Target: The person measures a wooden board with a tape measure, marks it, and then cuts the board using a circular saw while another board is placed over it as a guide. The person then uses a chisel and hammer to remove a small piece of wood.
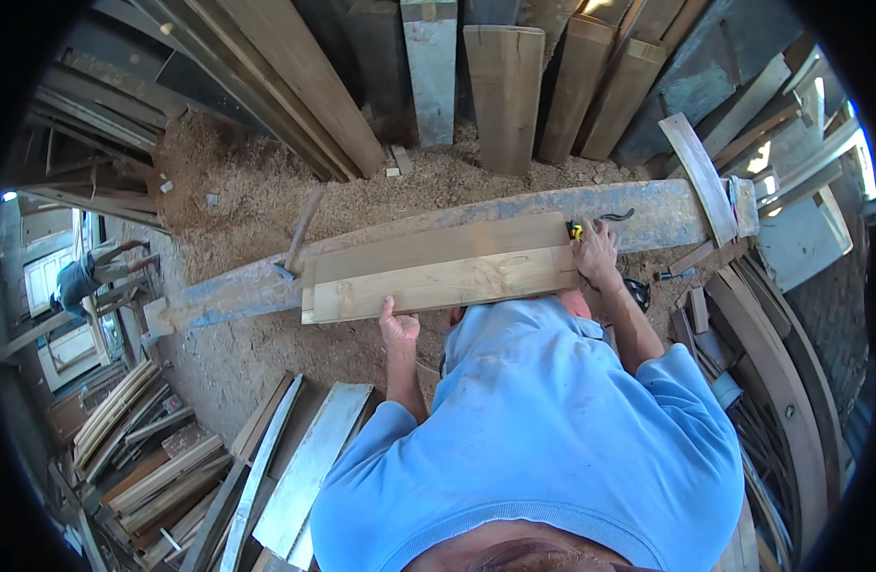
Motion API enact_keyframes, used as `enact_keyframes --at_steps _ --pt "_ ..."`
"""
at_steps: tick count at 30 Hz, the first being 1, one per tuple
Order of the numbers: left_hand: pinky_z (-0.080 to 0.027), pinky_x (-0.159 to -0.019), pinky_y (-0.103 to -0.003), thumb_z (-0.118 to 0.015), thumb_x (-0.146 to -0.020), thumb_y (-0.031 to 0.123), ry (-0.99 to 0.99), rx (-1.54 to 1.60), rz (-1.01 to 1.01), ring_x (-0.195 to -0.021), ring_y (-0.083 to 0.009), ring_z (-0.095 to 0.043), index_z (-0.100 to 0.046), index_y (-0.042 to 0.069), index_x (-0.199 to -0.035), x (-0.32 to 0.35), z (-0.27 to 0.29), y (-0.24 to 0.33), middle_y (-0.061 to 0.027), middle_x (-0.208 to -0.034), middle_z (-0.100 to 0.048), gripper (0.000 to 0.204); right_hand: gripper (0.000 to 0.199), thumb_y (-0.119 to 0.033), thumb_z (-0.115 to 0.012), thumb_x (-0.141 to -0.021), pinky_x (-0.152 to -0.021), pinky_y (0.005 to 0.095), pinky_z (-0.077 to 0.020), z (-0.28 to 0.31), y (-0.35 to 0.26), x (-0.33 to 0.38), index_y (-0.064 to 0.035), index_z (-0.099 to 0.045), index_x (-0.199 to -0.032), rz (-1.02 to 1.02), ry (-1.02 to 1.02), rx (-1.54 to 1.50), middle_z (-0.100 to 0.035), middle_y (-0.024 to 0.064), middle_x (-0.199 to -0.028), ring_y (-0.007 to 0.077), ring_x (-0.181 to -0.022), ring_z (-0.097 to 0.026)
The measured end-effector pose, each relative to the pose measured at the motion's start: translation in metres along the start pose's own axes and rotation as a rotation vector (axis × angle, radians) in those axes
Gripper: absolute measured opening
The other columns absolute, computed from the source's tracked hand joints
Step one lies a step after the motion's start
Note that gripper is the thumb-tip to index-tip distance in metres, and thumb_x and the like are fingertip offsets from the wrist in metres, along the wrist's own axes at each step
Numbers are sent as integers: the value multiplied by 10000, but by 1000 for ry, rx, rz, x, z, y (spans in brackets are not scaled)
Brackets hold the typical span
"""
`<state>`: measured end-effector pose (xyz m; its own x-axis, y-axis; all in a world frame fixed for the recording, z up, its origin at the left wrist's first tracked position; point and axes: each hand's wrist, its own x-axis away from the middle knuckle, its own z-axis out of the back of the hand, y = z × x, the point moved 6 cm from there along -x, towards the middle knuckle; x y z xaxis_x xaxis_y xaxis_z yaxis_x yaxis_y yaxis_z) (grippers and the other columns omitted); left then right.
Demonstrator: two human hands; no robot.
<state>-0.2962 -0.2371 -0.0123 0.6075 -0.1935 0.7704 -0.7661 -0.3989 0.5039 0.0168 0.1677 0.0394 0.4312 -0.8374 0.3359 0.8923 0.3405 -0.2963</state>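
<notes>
Two wooden boards, a lighter near one (438,285) and a browner far one (438,242), lie side by side across the narrow bench in front of me. My left hand (400,326) grips the near edge of the lighter board, thumb up against it and the other fingers mostly hidden. At the boards' right end, my right hand (596,255) is closed round a small yellow-and-black tape measure (576,231), partly covered by the fingers. A dark curved strip (617,216) lies on the bench just beyond this hand.
The long worn bench (237,294) runs left to right over sawdust-covered ground (218,172). Upright planks (503,100) lean along the far side. Stacked timber (171,481) lies at lower left, more boards (781,372) at right. Another person (80,281) bends over at far left.
</notes>
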Motion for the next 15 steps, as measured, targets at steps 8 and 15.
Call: enact_keyframes --at_steps 8,15 --pt "-338 -1190 -557 -667 -985 499 170 98 13 -1418 -276 -468 -487 175 -1483 0 1 -24 -43 -1500 -546 620 748 -113 -658 -825 -967 532 -546 -3 -4 -12 -203 -419 -1529 157 -154 269 -526 176 -1414 492 -1268 -517" --pt "-328 -1207 -559 -658 -980 532 113 10 -15 -1427 -282 -453 -466 156 -1500 -2 5 -35 -46 -1519 -529 670 684 -235 -717 -854 -1011 568 -487 4 33 -17 -148 -444 -1474 -88 -171 104 -611 239 -1312 530 -1213 -561"
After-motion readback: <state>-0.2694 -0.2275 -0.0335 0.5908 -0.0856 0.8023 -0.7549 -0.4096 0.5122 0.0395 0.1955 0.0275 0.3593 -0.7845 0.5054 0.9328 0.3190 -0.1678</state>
